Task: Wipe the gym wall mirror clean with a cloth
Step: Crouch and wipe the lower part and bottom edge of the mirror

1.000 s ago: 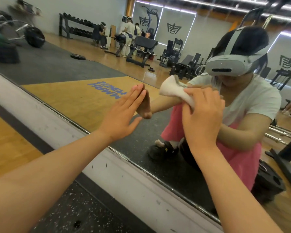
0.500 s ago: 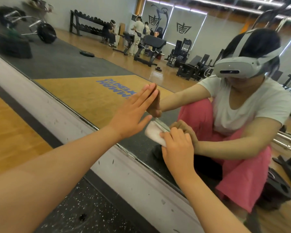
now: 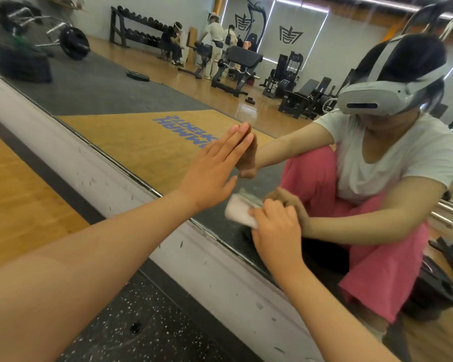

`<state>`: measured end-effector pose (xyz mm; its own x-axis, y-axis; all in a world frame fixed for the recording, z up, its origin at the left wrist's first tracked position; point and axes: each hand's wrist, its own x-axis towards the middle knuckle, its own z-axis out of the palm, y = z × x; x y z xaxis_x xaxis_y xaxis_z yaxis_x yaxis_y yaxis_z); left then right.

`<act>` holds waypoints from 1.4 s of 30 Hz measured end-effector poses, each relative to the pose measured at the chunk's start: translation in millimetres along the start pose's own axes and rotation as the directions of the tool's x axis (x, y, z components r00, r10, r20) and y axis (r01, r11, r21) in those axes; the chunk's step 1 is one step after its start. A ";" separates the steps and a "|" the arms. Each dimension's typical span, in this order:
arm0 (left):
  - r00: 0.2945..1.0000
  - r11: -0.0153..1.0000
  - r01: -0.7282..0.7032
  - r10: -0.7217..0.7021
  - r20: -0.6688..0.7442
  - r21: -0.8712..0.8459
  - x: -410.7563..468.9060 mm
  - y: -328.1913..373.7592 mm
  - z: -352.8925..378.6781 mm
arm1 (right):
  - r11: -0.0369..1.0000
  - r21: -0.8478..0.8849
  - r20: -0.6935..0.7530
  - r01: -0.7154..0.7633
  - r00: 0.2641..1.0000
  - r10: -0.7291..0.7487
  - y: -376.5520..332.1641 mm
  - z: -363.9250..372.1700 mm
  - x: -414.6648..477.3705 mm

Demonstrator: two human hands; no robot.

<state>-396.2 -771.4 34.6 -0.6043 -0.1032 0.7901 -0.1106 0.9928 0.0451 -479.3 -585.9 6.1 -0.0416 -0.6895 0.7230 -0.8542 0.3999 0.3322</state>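
Note:
The wall mirror (image 3: 152, 105) fills the upper part of the head view, and its lower edge runs diagonally from upper left to lower right. My left hand (image 3: 215, 171) lies flat against the glass, fingers straight and pointing up. Just to its lower right, my right hand (image 3: 275, 231) grips a white cloth (image 3: 239, 211) and presses it on the mirror close to the bottom edge. The reflection shows a crouching person in a white shirt and pink trousers.
A scuffed white wall strip (image 3: 220, 273) runs below the mirror. Under it lie a dark speckled floor mat (image 3: 147, 325) and wooden flooring (image 3: 13, 194) at the left. The glass reflects gym benches, a dumbbell rack, a weight plate and people far off.
My right hand has brought the cloth down from head height to the mirror's bottom edge and now sits slightly lower and further right. My left hand stays flat on the glass.

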 end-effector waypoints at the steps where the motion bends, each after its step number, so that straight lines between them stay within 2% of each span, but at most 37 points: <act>1: 1.000 1.000 -0.002 0.002 0.008 0.003 -2.5 -2.0 0.8 | 1.000 -0.010 0.019 0.024 1.000 -0.024 -4.7 7.7 -6.9; 8: 0.999 1.000 -0.015 0.014 0.038 0.027 -14.2 -10.4 6.4 | 1.000 -0.005 0.185 0.027 0.982 -0.026 -25.1 27.6 -23.5; 14: 0.999 1.000 -0.020 0.020 0.040 0.012 -13.9 -12.0 4.6 | 0.998 0.055 -0.023 0.007 1.000 -0.005 -9.2 17.1 -3.9; 18: 0.999 0.999 -0.035 0.034 0.038 0.027 -13.7 -12.5 1.5 | 0.999 0.019 -0.011 0.044 0.999 -0.044 -10.3 22.2 -8.4; 21: 0.999 0.998 -0.033 0.031 0.039 0.044 -14.1 -12.2 -1.4 | 0.993 -0.030 0.069 0.111 0.992 -0.109 -21.3 38.2 -20.5; 27: 0.994 0.998 -0.038 0.034 0.103 0.041 -14.8 -15.9 -11.1 | 0.990 -0.011 0.338 0.140 0.932 -0.129 -42.6 57.5 -39.3; 30: 0.993 0.999 -0.036 0.032 0.117 0.029 -20.1 -20.9 -13.9 | 0.990 -0.006 0.380 0.141 0.916 -0.128 -44.7 58.4 -40.7; 38: 0.974 0.992 0.110 -0.096 0.206 -0.060 -57.8 -43.2 -9.6 | 0.978 0.027 0.311 0.205 0.929 -0.203 -35.4 59.2 -27.5; 42: 0.958 0.977 0.200 -0.181 0.222 -0.069 -78.6 -51.6 -14.0 | 0.968 0.000 0.146 0.251 0.958 -0.248 -29.3 61.5 1.9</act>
<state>-332.0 -813.7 -21.3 -0.7338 -0.2918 0.6135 -0.1748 0.9537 0.2446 -486.1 -636.1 -39.5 0.0961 -0.8479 0.5214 -0.8372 0.2145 0.5031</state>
